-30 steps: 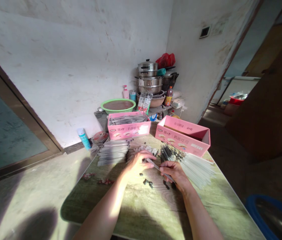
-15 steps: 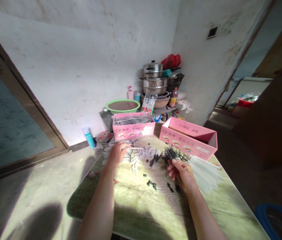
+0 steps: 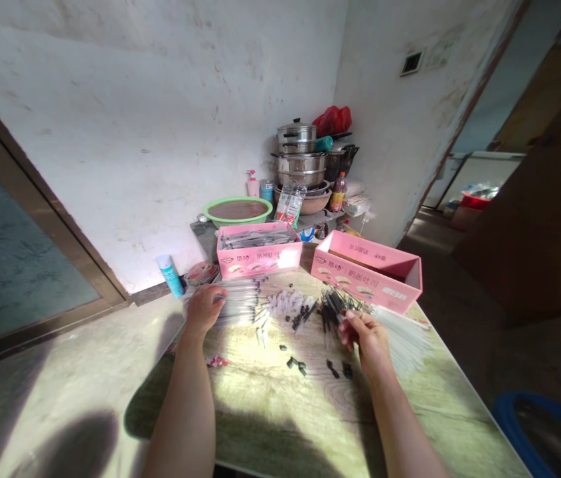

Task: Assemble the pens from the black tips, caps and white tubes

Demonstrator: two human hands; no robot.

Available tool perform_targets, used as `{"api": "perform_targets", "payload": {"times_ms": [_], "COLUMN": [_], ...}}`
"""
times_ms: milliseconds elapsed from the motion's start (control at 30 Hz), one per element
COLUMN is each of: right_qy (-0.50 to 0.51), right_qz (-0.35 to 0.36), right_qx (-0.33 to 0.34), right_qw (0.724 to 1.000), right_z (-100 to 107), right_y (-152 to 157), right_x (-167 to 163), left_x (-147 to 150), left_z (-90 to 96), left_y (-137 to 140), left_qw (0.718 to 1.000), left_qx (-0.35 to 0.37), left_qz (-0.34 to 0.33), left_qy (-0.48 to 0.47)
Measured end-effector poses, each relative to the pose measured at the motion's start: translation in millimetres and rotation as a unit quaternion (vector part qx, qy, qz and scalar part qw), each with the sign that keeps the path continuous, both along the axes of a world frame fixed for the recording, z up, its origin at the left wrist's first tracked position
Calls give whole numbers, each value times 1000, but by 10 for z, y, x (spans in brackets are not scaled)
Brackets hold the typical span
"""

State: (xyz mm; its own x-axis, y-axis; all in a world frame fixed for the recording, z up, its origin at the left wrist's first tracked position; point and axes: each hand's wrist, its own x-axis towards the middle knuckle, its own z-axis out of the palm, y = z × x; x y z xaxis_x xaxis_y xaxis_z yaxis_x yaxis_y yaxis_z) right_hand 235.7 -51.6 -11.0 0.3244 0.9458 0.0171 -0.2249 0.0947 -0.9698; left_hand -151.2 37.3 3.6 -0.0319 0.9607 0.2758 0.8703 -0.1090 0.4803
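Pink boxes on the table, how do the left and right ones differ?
The left box holds many grey sticks, while bare inner wall shows in the right box. The left box faces the camera almost square-on; the right box sits at a slant. Both are pink, open-topped and printed with similar lettering.

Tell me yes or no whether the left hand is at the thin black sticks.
No, the left hand is at the pale sticks before the filled pink box, while the right hand is by the thin black sticks.
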Motion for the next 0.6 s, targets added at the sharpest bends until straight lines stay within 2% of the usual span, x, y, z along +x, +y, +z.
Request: {"api": "perform_targets", "payload": {"times_ms": [133, 233, 333, 433, 500, 600], "right_qy": [-47, -157, -345, -510, -567, -608], "right_qz": [-159, -217, -169, -87, -44, -18], "right_qx": [-20, -50, -93, -157, -205, -248], "right_qw": [986, 962, 919, 841, 797, 754], "right_z": [-64, -80, -53, -14, 9, 35], "right_y": [37, 24, -14, -41, -50, -59], "right_x": [187, 351, 470, 495, 478, 457], "left_x": [-41, -8, 116, 256, 301, 280], "left_z": [-35, -26, 8, 34, 33, 8], "left_y": [39, 61, 64, 54, 55, 73], "left_qw": [1000, 1000, 997, 992, 990, 988], "left_qx": [-1, 14, 64, 103, 115, 132], "left_qz": [4, -15, -33, -48, -50, -27], "left_qy": [8, -2, -27, -52, -64, -73]}}
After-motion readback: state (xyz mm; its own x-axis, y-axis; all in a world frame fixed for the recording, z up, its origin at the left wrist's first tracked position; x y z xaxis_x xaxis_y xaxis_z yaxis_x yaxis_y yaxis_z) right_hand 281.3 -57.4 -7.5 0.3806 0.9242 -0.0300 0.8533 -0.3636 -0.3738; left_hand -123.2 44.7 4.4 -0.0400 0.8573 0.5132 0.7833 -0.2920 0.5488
